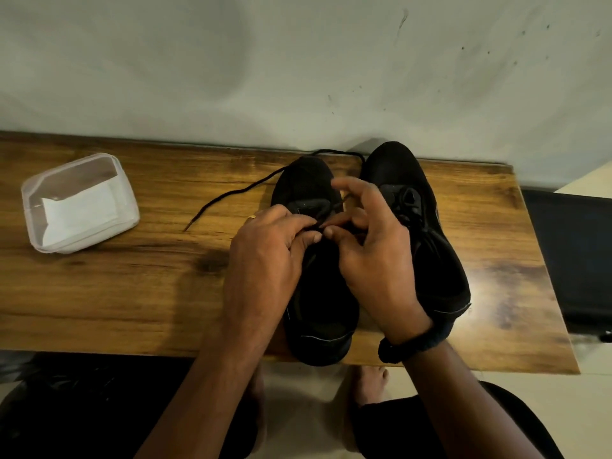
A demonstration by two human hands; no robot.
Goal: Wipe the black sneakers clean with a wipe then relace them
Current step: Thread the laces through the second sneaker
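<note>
While bare feet (372,379) rest on a pale floor below, a person reaches both forearms over a wooden table (132,293), a dark wristband (410,342) on the right wrist. The left hand (265,246), fingers curled and a ring (250,218) showing on one of them, pinches a black lace (231,193) at the eyelets of the first sneaker (318,323). That sneaker stands heel toward the camera, the heel jutting past the table's near edge. The right hand (371,246) meets the left thumb to thumb and nips the same lace between thumb and a fingertip, its forefinger lifted free. Close beside, on the person's right, stands the second sneaker (430,260), toe pointing to the wall. The lace's loose end trails left across the tabletop from the first sneaker's toe. Well apart at the far left sits a clear plastic tub (79,202) holding folded white wipes (79,210). Behind everything rises a pale, scuffed wall (298,61).
</note>
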